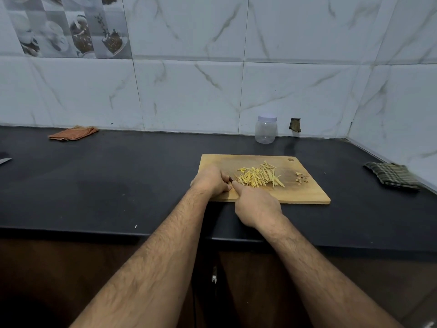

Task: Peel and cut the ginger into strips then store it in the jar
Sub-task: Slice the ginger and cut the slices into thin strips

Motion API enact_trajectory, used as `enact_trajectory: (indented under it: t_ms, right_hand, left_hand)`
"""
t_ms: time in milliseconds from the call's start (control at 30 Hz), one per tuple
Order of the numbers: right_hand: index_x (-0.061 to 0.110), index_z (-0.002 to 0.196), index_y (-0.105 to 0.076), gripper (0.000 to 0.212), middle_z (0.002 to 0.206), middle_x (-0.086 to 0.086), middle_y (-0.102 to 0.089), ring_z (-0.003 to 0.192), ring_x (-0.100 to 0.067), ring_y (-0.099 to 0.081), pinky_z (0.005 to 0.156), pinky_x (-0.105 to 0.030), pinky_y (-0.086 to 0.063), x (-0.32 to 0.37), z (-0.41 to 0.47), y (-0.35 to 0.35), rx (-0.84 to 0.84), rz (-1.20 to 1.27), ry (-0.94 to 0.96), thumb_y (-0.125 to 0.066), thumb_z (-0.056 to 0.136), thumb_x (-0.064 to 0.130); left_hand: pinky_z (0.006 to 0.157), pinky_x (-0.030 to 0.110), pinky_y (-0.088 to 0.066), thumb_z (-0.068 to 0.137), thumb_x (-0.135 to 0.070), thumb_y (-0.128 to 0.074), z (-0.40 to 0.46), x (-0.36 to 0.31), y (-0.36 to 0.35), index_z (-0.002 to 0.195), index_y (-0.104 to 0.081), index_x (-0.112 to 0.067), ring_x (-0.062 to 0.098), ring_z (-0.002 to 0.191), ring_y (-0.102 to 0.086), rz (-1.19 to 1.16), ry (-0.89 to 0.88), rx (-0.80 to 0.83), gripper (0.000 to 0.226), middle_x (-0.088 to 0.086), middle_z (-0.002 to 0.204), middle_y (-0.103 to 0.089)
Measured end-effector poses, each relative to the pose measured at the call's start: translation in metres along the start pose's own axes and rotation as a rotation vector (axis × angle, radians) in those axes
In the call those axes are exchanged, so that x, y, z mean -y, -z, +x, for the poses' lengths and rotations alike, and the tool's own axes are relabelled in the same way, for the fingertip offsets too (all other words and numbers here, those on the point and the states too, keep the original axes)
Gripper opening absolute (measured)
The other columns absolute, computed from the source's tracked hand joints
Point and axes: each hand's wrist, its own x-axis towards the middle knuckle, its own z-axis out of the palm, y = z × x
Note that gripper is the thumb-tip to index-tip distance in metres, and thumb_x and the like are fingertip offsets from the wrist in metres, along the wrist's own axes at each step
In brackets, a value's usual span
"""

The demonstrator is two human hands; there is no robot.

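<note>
1. Both forearms reach in from the near edge of the worktop point(118, 176) to the near-left corner of the cutting board point(307, 192).
2. Right hand point(256, 207): fingers curled, index tip extended to the near-left end of the ginger strips point(260, 177). Nothing visibly grasped.
3. Left hand point(211, 181): clenched on the board's left part, with something small and dark at its fingertips; a knife handle, possibly. Cannot tell.
4. Strips lie in a loose heap mid-board; peel scraps point(301, 178) sit apart near the right edge.
5. Judgement: cutting looks finished, gathering is in hand. Sweep the strips into one tight pile, clear of the peel.
6. Jar point(266, 129) stands behind the board at the wall, lid on, empty; it needs opening first.
7. Surroundings: dark worktop, marbled white wall tiles, orange cloth point(73, 133) far left, checked cloth point(392, 176) at right.
</note>
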Motion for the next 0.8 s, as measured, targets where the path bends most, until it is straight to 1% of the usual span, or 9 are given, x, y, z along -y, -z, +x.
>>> enact_trajectory:
  t_ms: [100,233,367,500,667,800]
  right_hand:
    - [0.040,0.156,-0.024,0.069,0.142,-0.003,-0.055,0.124,-0.024,-0.054,0.091,-0.037,-0.047,0.002,0.003,0.003,0.026,-0.025,-0.002,-0.043,0.097,0.011]
    - [0.039,0.157,-0.023,0.070,0.142,-0.003,-0.054,0.125,-0.025,-0.054,0.089,-0.036,-0.046,0.006,0.006,0.005,0.040,-0.058,0.007,-0.043,0.097,0.009]
    - [0.041,0.157,-0.019,0.075,0.136,-0.006,-0.058,0.120,-0.026,-0.056,0.081,-0.037,-0.046,0.003,-0.004,0.004,0.055,-0.110,0.017,-0.042,0.095,0.005]
    - [0.037,0.158,-0.015,0.078,0.133,-0.007,-0.059,0.118,-0.028,-0.057,0.084,-0.039,-0.048,-0.003,-0.021,0.001,0.061,-0.157,0.021,-0.045,0.094,0.003]
    - [0.035,0.157,-0.017,0.077,0.132,-0.007,-0.059,0.117,-0.027,-0.057,0.080,-0.038,-0.047,-0.002,-0.023,0.000,0.044,-0.173,0.011,-0.045,0.093,0.003]
    - [0.036,0.158,-0.018,0.074,0.131,-0.006,-0.060,0.116,-0.026,-0.059,0.077,-0.036,-0.046,0.000,-0.012,0.001,0.019,-0.141,-0.015,-0.041,0.096,0.003]
  left_hand:
    - [0.099,0.033,-0.047,0.090,-0.031,-0.070,0.001,0.000,0.000,0.114,-0.072,-0.038,0.011,0.111,-0.058,-0.005,0.006,0.000,0.025,-0.015,0.114,-0.069]
    - [0.095,0.032,-0.049,0.089,-0.033,-0.070,0.001,0.000,-0.001,0.107,-0.074,-0.040,0.010,0.103,-0.059,-0.011,0.009,-0.008,0.020,-0.016,0.108,-0.070]
    - [0.096,0.032,-0.049,0.089,-0.035,-0.070,0.000,0.000,-0.002,0.108,-0.074,-0.039,0.011,0.108,-0.060,0.007,0.013,-0.021,0.020,-0.014,0.112,-0.070]
    - [0.099,0.030,-0.046,0.089,-0.031,-0.070,0.000,0.000,-0.001,0.111,-0.073,-0.035,0.013,0.116,-0.058,0.008,0.010,-0.032,0.022,-0.012,0.118,-0.069]
    - [0.099,0.031,-0.045,0.090,-0.031,-0.070,-0.002,-0.001,-0.001,0.115,-0.072,-0.034,0.014,0.117,-0.057,0.001,0.018,-0.029,0.025,-0.010,0.120,-0.068]
    - [0.100,0.033,-0.047,0.089,-0.033,-0.070,-0.001,-0.001,-0.003,0.111,-0.074,-0.036,0.015,0.113,-0.059,0.004,0.023,-0.023,0.022,-0.010,0.115,-0.070]
